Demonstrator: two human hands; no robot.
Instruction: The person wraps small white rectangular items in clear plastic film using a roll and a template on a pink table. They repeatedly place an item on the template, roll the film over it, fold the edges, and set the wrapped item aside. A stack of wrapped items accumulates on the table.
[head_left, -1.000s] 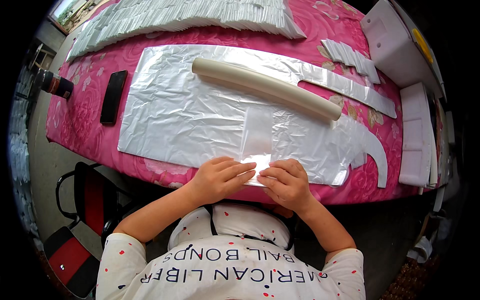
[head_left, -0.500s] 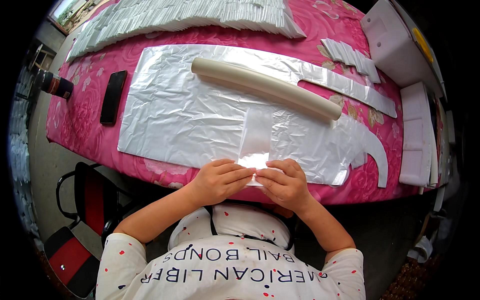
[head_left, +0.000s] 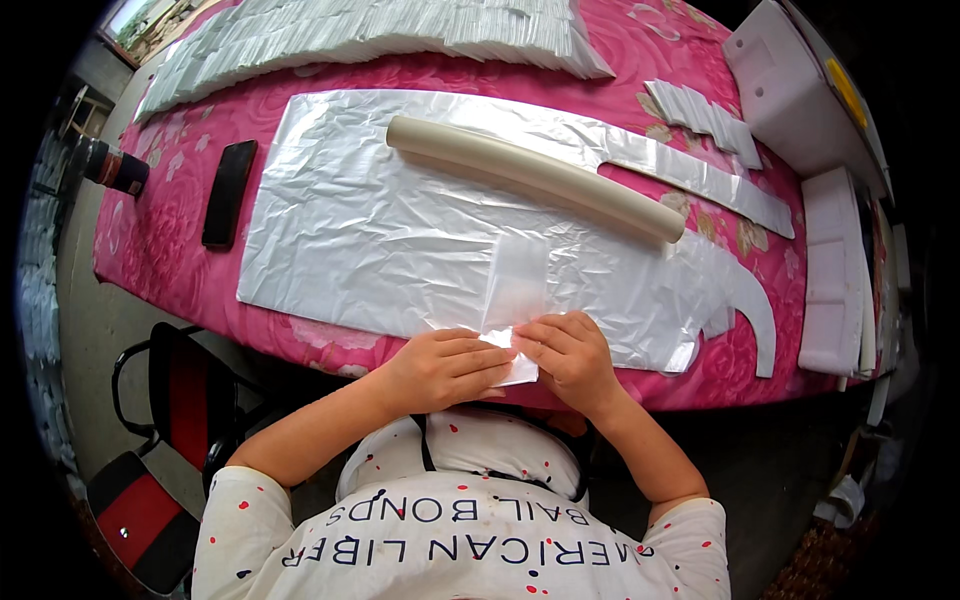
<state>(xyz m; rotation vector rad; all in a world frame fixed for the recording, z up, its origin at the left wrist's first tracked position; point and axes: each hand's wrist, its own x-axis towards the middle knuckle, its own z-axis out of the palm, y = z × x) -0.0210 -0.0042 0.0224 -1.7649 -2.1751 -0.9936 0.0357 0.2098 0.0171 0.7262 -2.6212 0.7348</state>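
A narrow strip of thin white plastic bag lies lengthwise toward me, its near end folded over at the table's front edge. My left hand holds that folded end from the left, fingers together over it. From the right, my right hand pinches the same fold with its fingertips. Beneath the strip spreads a flat pile of large white plastic bags, creased and shiny, with handle loops at the right. A beige tube rests slantwise across the pile, beyond my hands.
Pink flowered cloth covers the table. Rows of folded white packets stand at the back, a smaller row at back right. A black phone and dark jar lie left. White foam boxes stand right; chairs left.
The strip has slid toward me and its far end sits nearer. More of the folded end shows below my fingers. My left hand has shifted slightly nearer, and my right fingertips have moved along the fold.
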